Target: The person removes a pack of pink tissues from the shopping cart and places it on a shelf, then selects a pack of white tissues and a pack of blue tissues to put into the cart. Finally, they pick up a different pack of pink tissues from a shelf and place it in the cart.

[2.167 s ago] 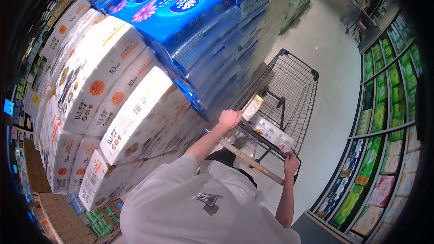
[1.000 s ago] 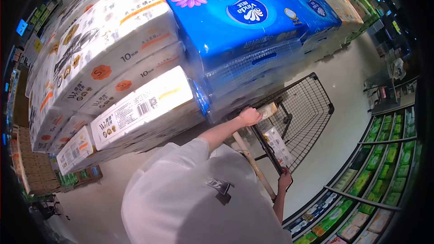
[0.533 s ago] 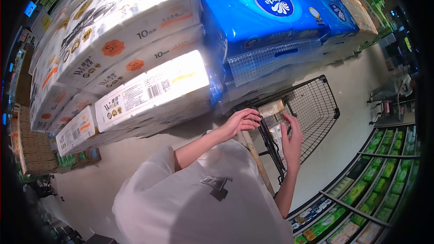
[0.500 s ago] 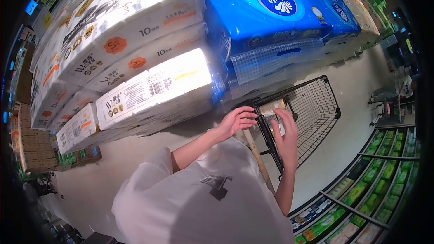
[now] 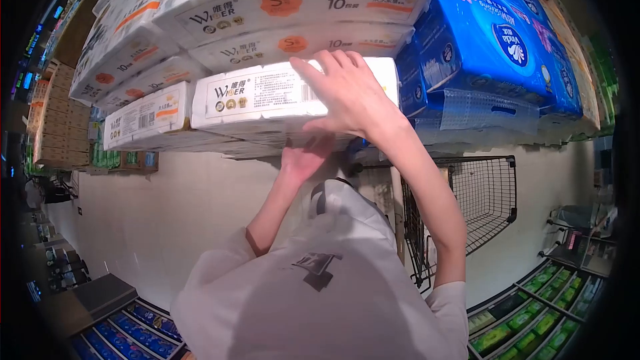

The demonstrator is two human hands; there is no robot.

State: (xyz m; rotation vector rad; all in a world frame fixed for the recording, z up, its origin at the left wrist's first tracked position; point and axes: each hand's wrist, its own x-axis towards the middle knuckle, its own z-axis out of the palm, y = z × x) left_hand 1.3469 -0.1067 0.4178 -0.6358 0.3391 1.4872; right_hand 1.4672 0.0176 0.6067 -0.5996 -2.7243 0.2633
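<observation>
White, printed wrapping covers the long tissue pack (image 5: 250,90) straight ahead of the person, at the front of a stack, its long axis running left to right across the body. The right hand (image 5: 348,97) is nearer, spread over the pack's front face toward its right end, fingertips by the upper edge. The left hand (image 5: 308,155) is lower, at the pack's underside; its fingertips are shadowed, so I cannot tell whether they grip. More white packs (image 5: 313,10) rise behind, blue packs (image 5: 480,53) adjoin rightward, and a wire cart (image 5: 492,200) stands right.
</observation>
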